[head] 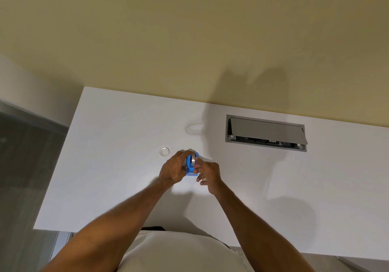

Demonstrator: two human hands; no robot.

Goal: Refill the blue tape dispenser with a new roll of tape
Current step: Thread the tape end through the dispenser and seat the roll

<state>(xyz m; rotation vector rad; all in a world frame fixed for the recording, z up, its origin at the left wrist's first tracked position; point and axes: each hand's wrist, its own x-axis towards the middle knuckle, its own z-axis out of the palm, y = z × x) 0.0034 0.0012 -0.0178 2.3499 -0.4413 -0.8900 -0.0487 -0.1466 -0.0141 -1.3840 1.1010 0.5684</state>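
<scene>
The blue tape dispenser [192, 166] is held just above the white desk [117, 166], near its middle. A roll of clear tape [192, 159] sits in its top, seen edge-on. My left hand [174, 169] wraps around the dispenser's left side. My right hand [207, 175] is at its right side, with thumb and forefinger pinched against the roll or the tape end; which one I cannot tell. A small clear ring, seemingly an empty tape core [164, 151], lies flat on the desk just left of the hands.
A grey cable hatch [265, 132] with its lid partly raised is set into the desk at the back right. A yellowish wall [189, 40] rises behind the desk. The desk's left edge drops to a grey floor [25, 166].
</scene>
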